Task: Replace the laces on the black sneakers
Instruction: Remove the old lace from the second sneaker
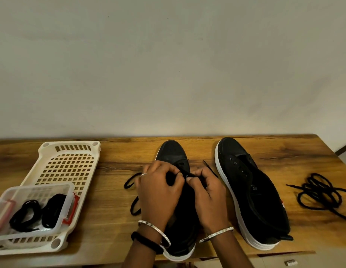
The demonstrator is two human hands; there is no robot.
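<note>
Left hand (158, 190) and right hand (209, 192) each pinch the black lace (129, 181) over the sneaker (172, 151); looks like unlacing, so I'd ease each crossing loose before drawing it out.

Bare counter (110, 171) lies open between the white slotted tray (70, 143) at the left and the left sneaker (172, 151), crossed only by loops of black lace (129, 179). The left hand (158, 188) and right hand (209, 192) crowd over that sneaker, pinching the lace. A narrow strip separates it from the right sneaker (255, 190); beyond, open wood reaches a tangled lace pile (313, 185).
</note>
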